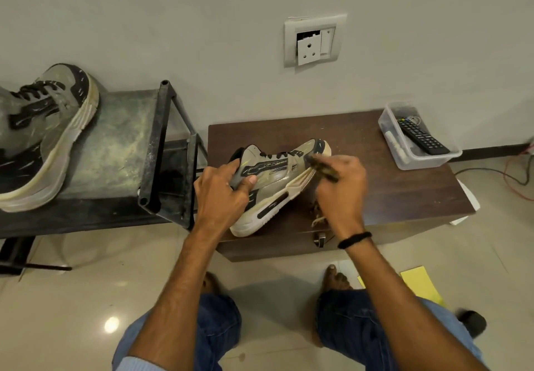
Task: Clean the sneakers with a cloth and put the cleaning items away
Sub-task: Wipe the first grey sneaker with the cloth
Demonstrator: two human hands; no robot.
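Note:
A beige and black sneaker (pixel 274 180) lies tilted on its side on the brown wooden cabinet (pixel 390 191). My left hand (pixel 222 194) grips it at the heel and collar. My right hand (pixel 341 188) presses a dark, dirty cloth (pixel 323 167) against the toe end of the sneaker, near the sole edge. Part of the cloth hangs below my right hand at the cabinet's front. The second sneaker (pixel 43 136) of the same colours stands upright on the green metal stool (pixel 121 145) at the left, untouched.
A clear plastic box (pixel 416 154) holding a black remote stands at the cabinet's back right. A wall socket (pixel 315 41) is above. Cables lie on the floor at far right. Yellow paper (pixel 419 284) lies near my bare feet.

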